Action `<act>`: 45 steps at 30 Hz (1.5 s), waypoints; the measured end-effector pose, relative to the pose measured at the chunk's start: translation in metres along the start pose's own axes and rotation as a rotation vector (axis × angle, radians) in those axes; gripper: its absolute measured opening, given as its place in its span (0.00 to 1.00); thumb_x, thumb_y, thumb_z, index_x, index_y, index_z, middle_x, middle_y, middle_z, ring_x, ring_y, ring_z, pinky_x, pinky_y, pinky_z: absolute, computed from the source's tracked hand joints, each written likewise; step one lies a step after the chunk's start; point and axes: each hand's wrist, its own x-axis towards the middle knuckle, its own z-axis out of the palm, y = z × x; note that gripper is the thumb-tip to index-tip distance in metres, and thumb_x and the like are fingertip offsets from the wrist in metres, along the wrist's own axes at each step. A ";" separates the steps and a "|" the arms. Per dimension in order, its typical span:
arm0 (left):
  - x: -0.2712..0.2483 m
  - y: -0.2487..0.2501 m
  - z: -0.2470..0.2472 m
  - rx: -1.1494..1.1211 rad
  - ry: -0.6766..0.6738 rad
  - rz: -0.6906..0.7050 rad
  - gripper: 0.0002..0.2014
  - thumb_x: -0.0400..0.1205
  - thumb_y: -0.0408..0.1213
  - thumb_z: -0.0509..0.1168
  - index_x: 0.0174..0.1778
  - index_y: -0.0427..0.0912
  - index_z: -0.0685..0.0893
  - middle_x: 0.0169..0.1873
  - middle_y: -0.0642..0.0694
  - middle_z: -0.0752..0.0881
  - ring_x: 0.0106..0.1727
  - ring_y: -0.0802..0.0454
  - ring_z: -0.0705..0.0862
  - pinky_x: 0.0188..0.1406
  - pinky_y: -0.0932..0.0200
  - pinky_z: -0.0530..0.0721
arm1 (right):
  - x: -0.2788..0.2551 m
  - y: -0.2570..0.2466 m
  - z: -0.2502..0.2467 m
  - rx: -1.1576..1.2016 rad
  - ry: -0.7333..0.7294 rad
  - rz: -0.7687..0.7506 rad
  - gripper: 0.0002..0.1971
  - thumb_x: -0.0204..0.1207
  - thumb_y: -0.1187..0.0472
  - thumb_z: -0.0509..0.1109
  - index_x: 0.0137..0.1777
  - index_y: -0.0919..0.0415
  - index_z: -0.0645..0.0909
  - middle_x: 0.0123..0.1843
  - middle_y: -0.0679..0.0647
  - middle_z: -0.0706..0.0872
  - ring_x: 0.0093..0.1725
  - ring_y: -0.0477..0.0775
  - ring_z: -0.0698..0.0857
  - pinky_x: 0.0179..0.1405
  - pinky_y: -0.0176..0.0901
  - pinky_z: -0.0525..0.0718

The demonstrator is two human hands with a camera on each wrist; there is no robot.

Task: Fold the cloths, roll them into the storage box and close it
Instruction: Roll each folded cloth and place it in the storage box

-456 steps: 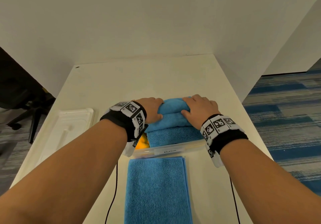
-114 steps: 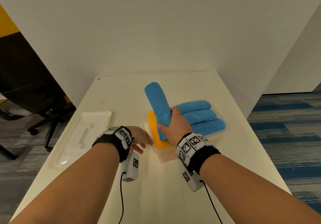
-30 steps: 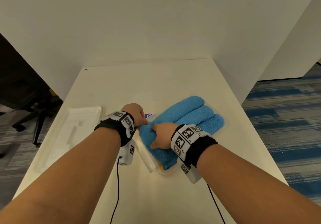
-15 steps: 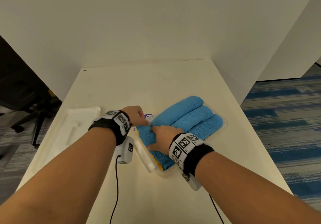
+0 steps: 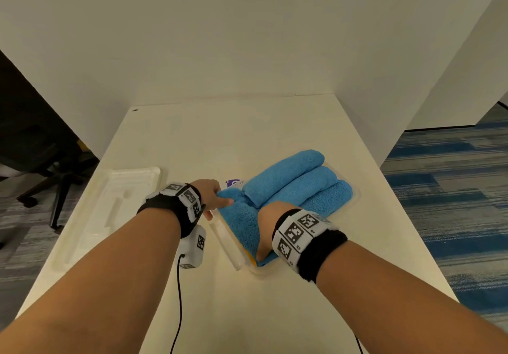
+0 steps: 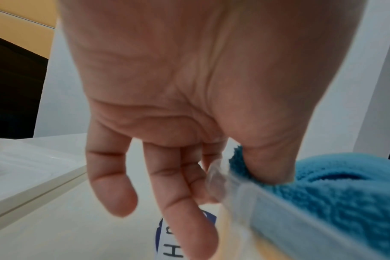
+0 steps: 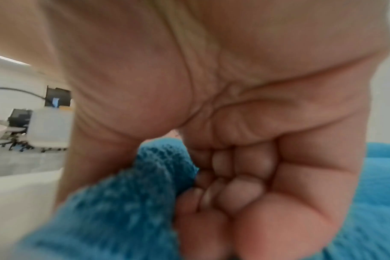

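Clear plastic storage box (image 5: pixel 356 193) on the cream-white tabletop (image 5: pixel 247 139), packed with rolled blue terry cloths (image 5: pixel 291 180) lying side by side, long axes running from near-left to far-right; a sliver of a yellow-orange cloth (image 5: pixel 251 259) shows beneath them at the near corner. The nearest blue cloth roll (image 5: pixel 242 224) lies along the box's near-left side. The right hand (image 5: pixel 266 227) sits on this roll, fingers curled tightly into the palm with a fold of the blue pile gathered between thumb and fingers (seen best from the right wrist (image 7: pixel 145 193)). The left hand (image 5: pixel 211 194) is at the box's far-left corner: its thumb presses down into the end of the blue roll inside the rim, while its other fingers (image 6: pixel 185 202) hang nearly straight outside the clear wall, not closed around anything. A purple-and-white label (image 5: pixel 233 182) lies on the table just beyond that hand. To the left, well apart from the box, lies its white translucent plastic lid (image 5: pixel 110 210).
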 end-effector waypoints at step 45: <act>0.033 0.024 0.020 0.115 0.251 -0.030 0.23 0.79 0.47 0.67 0.63 0.37 0.69 0.55 0.36 0.81 0.49 0.40 0.82 0.42 0.52 0.79 | 0.092 0.015 0.061 -0.189 -0.063 -0.025 0.23 0.52 0.37 0.82 0.31 0.51 0.76 0.29 0.43 0.72 0.26 0.49 0.71 0.42 0.53 0.86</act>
